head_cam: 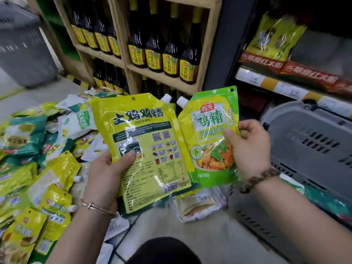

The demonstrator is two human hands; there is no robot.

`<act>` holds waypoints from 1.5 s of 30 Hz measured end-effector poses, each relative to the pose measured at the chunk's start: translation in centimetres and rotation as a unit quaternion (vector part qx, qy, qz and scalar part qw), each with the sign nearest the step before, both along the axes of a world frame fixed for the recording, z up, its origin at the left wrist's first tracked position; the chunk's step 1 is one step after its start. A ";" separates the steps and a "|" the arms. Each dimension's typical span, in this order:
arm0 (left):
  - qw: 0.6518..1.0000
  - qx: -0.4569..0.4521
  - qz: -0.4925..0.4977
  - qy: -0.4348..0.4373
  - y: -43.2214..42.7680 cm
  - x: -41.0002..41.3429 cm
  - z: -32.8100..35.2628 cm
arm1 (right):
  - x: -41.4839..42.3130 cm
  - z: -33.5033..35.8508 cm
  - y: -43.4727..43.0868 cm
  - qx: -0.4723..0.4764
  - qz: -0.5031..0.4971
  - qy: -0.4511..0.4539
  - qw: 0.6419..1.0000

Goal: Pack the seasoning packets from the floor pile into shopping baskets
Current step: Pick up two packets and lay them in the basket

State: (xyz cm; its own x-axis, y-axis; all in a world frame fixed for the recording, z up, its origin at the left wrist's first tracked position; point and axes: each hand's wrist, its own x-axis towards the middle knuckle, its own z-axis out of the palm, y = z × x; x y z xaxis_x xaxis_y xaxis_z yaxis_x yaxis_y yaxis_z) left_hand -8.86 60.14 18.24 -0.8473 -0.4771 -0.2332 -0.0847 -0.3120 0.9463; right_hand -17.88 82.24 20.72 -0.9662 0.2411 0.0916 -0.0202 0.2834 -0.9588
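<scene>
The left hand (106,174) grips a yellow spouted pouch (144,149) at its lower left edge, thumb on the printed back; the right hand (247,147) pinches a green-and-yellow pouch (209,138) by its right edge; both are held up between the floor pile (36,159) on the left and the grey shopping basket (308,141) on the right. Each pouch stands with its long axis near upright, white spout at the far top corner; the yellow one leans a little left, its spout to the right, and the green one's spout points left, so the two caps nearly meet. To pack well, I would swing the right pouch over the basket rim first and lay it flat, spout toward one end, then follow with the left so the pair stack evenly; a few packets seem to lie in the basket's near end already, so aim for bare floor beside them.
</scene>
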 end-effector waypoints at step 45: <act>0.879 -0.179 -0.419 -0.144 35.2 -15.4 0.3 | 1.5 -4.9 37.6 0.026 -0.257 -0.187 0.948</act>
